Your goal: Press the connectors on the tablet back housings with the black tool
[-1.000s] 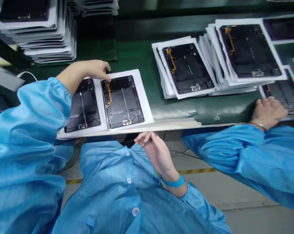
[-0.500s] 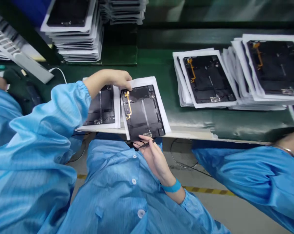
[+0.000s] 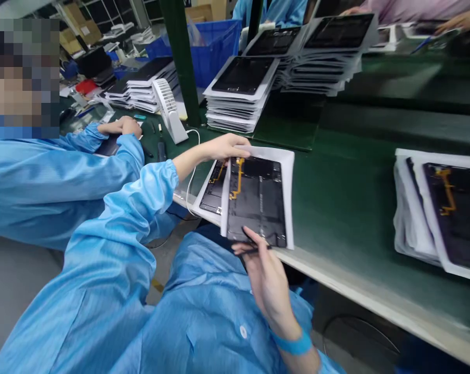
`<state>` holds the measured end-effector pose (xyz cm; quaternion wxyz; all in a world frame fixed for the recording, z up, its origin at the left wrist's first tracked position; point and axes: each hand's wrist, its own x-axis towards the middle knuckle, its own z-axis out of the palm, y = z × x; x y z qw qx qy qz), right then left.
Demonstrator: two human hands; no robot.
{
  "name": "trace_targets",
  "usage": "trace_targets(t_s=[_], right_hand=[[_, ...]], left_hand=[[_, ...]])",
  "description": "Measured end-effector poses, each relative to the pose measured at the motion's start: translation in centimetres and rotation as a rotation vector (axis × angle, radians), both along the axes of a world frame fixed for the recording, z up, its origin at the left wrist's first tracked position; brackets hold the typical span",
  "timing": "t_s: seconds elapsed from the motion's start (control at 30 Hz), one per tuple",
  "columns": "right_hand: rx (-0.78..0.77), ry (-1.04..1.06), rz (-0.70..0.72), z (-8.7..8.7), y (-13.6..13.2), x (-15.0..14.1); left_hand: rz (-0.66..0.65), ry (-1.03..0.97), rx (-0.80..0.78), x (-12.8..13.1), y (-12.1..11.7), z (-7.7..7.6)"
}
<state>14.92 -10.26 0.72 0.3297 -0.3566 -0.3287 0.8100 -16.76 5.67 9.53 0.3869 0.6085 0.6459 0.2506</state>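
Note:
An opened tablet housing (image 3: 254, 200), black with an orange flex cable (image 3: 238, 179), lies on a white sheet (image 3: 288, 195) at the table's front edge. My left hand (image 3: 229, 147) pinches the sheet and housing at their far left corner. At the near edge, my right hand (image 3: 268, 275), with a blue wristband, supports the housing. Between its fingers is a thin black tool (image 3: 252, 250) resembling tweezers, partly hidden. Under the left side of the held sheet, another similar tablet housing (image 3: 211, 195) lies on its own white sheet.
Stacked sheeted housings (image 3: 237, 106) stand at the back, beside a green post (image 3: 184, 67) and a white fan (image 3: 170, 111) with a cable. More sheeted housings (image 3: 459, 223) lie at right. At left sits a co-worker in a blue sleeve (image 3: 55, 182).
The view has swung left and up, showing the neighbour and back stacks. The held housing with its sheet now overlaps the left one more. Both hands keep their grip.

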Motion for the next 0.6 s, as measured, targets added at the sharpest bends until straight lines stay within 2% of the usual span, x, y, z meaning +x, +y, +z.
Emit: trace_targets(t_s=[0.13,0.23,0.33,0.47,0.53,0.6], right_hand=[[-0.077,0.158,0.053,-0.6,-0.1,-6.2],[-0.112,0.209,0.128,-0.5,-1.1,-7.4],[-0.123,0.225,0.248,-0.5,-2.1,-5.5],[-0.056,0.184,0.342,-1.1,-1.8,-0.2],[0.033,0.102,0.305,-1.3,-1.2,2.7],[0.110,0.028,0.227,-1.2,-0.4,5.3]], left_hand=[[0.099,0.138,0.076,-4.1,0.2,-1.6],[0.115,0.270,0.098,-5.3,0.2,-3.3],[0.088,0.379,0.131,-5.1,-0.3,-4.0],[0.048,0.466,0.265,-4.3,0.0,-3.0],[0.016,0.572,0.383,-3.6,1.7,-2.1],[-0.039,0.601,0.483,-2.0,4.4,-1.6]])
